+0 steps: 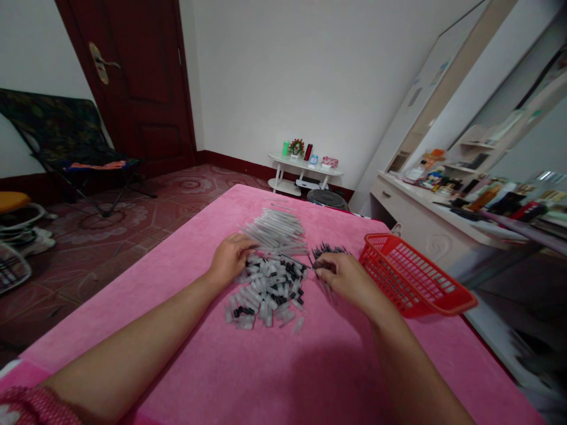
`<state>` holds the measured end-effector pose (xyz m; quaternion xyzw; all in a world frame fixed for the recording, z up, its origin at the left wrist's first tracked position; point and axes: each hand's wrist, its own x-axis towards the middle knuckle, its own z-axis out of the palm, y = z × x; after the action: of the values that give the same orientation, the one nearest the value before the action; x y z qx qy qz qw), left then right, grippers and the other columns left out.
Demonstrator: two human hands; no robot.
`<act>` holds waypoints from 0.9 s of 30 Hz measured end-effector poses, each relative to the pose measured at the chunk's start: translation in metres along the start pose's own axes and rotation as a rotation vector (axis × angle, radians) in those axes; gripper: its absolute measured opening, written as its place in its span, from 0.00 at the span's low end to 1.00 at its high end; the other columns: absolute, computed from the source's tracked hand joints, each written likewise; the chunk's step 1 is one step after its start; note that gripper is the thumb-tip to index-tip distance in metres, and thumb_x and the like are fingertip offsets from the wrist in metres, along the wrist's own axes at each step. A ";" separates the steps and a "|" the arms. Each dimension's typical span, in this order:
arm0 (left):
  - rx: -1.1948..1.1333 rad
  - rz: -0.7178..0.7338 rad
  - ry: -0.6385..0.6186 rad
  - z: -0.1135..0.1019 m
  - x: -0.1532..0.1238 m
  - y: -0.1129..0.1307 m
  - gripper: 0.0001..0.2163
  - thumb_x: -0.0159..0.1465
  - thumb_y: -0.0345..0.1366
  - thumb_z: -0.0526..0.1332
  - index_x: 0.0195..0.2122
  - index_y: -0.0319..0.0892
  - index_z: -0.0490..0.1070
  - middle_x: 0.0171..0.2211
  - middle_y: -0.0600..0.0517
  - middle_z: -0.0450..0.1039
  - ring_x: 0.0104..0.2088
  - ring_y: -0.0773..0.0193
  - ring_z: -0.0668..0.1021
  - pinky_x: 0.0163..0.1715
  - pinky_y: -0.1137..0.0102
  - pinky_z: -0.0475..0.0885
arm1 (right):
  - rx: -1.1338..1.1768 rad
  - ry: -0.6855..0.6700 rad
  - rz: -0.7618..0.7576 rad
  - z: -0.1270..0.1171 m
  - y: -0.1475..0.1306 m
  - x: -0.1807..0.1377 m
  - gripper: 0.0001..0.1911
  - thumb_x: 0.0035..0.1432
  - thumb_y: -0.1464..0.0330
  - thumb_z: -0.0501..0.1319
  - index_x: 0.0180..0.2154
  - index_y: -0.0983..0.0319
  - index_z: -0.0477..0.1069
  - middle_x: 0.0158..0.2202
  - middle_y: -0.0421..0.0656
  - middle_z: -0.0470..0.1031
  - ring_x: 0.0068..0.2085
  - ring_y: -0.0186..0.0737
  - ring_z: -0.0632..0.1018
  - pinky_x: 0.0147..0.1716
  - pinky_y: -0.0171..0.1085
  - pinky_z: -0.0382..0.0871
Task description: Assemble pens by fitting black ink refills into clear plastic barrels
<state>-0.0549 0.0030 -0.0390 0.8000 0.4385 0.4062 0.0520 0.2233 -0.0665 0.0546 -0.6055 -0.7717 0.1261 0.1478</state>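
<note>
My left hand (233, 258) is at the left edge of the piles, its fingers curled together beside the translucent tubes (277, 229). Whatever is between those fingertips is too small to make out. My right hand (341, 273) pinches a thin dark rod (303, 264) that points left over the caps. Just behind that hand lies a bunch of thin dark-tipped sticks (330, 249), partly covered by it. A heap of small clear caps (266, 295), mixed with short black pieces (243, 311), spreads between and in front of both hands.
A pink cloth (199, 354) covers the table. To the right stands a red plastic basket (411, 274) near the table's edge. Beyond it is a dresser (425, 218) crowded with bottles. A low white stand (305, 165) is by the far wall, and a folding chair (80, 141) at left.
</note>
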 end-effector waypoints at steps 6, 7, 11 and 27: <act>0.023 0.029 -0.012 -0.001 0.001 0.003 0.12 0.60 0.29 0.55 0.39 0.43 0.77 0.36 0.48 0.76 0.39 0.59 0.74 0.41 0.64 0.68 | -0.015 -0.007 0.011 0.002 -0.004 -0.001 0.10 0.53 0.70 0.57 0.35 0.60 0.77 0.36 0.43 0.79 0.37 0.40 0.76 0.34 0.32 0.63; 0.034 0.038 -0.013 -0.002 0.001 0.004 0.12 0.60 0.29 0.55 0.39 0.44 0.77 0.36 0.48 0.76 0.39 0.59 0.74 0.41 0.64 0.68 | -0.021 -0.006 0.011 0.002 -0.004 -0.002 0.10 0.53 0.70 0.57 0.35 0.60 0.77 0.36 0.43 0.79 0.37 0.40 0.76 0.34 0.32 0.63; 0.077 0.095 -0.013 -0.003 0.000 0.009 0.11 0.61 0.30 0.56 0.39 0.45 0.77 0.36 0.47 0.75 0.39 0.58 0.73 0.40 0.64 0.67 | -0.042 0.009 0.006 0.001 -0.003 -0.002 0.09 0.52 0.70 0.57 0.33 0.59 0.77 0.35 0.43 0.79 0.36 0.39 0.77 0.34 0.32 0.63; -0.142 -0.089 0.052 0.002 -0.001 0.005 0.11 0.59 0.31 0.56 0.39 0.43 0.77 0.35 0.48 0.77 0.40 0.59 0.75 0.43 0.64 0.69 | 0.017 -0.049 0.031 0.020 -0.011 -0.001 0.07 0.49 0.72 0.60 0.31 0.61 0.76 0.31 0.42 0.78 0.33 0.38 0.76 0.29 0.31 0.61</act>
<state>-0.0504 -0.0006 -0.0385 0.7633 0.4449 0.4540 0.1151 0.2057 -0.0701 0.0408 -0.6130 -0.7644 0.1498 0.1320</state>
